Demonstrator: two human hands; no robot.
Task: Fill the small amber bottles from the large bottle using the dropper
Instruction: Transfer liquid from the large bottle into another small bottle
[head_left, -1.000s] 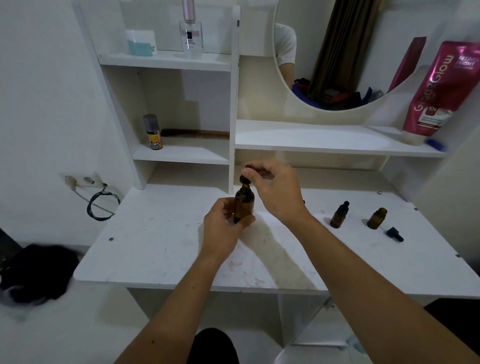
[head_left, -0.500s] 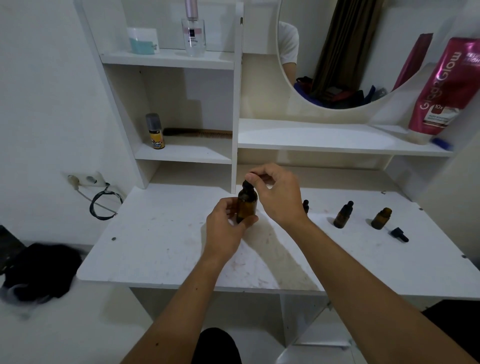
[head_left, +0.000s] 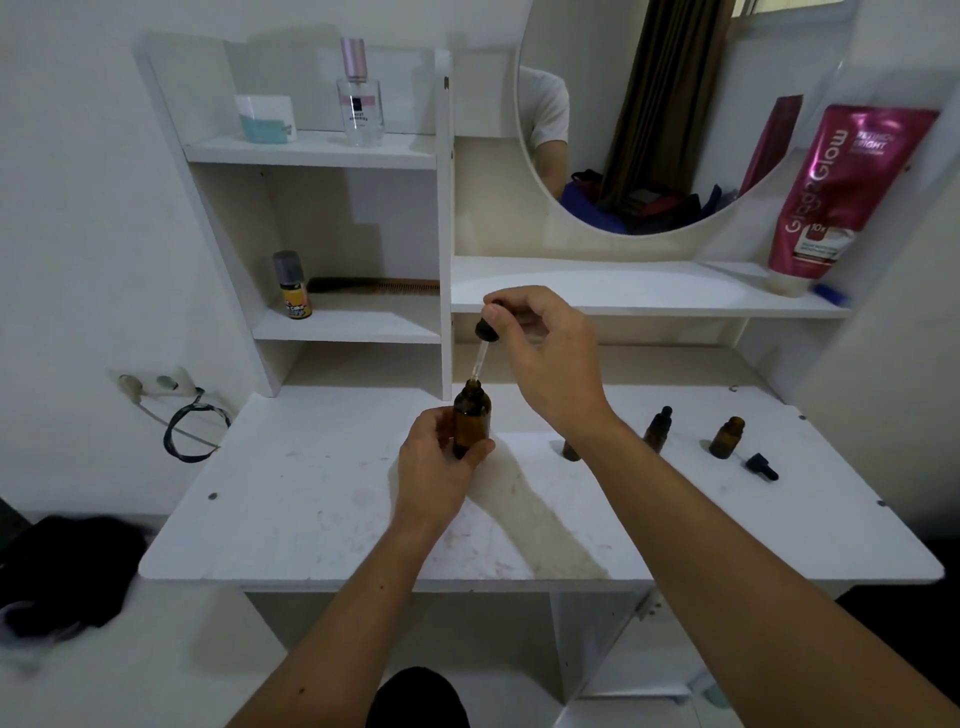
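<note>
My left hand (head_left: 436, 467) grips the large amber bottle (head_left: 471, 418), upright on the white desk (head_left: 322, 499). My right hand (head_left: 545, 353) pinches the black bulb of the dropper (head_left: 484, 338) above it, and the glass tip reaches the bottle's open neck. To the right stand three small amber bottles: one (head_left: 570, 451) mostly hidden behind my right forearm, one capped with a dropper top (head_left: 657, 429), one uncapped (head_left: 726, 437). A loose black dropper cap (head_left: 761, 466) lies beside the uncapped one.
White shelves rise behind the desk with a perfume bottle (head_left: 359, 98), a small yellow bottle (head_left: 294, 286) and a comb (head_left: 374, 286). A round mirror (head_left: 675, 114) and a pink pouch (head_left: 841, 192) stand at the back right. A dark cloth (head_left: 62, 577) lies on the floor left.
My right hand has lifted the dropper out of the large bottle, so the glass tube now shows above the neck. My left hand keeps holding the bottle in place.
</note>
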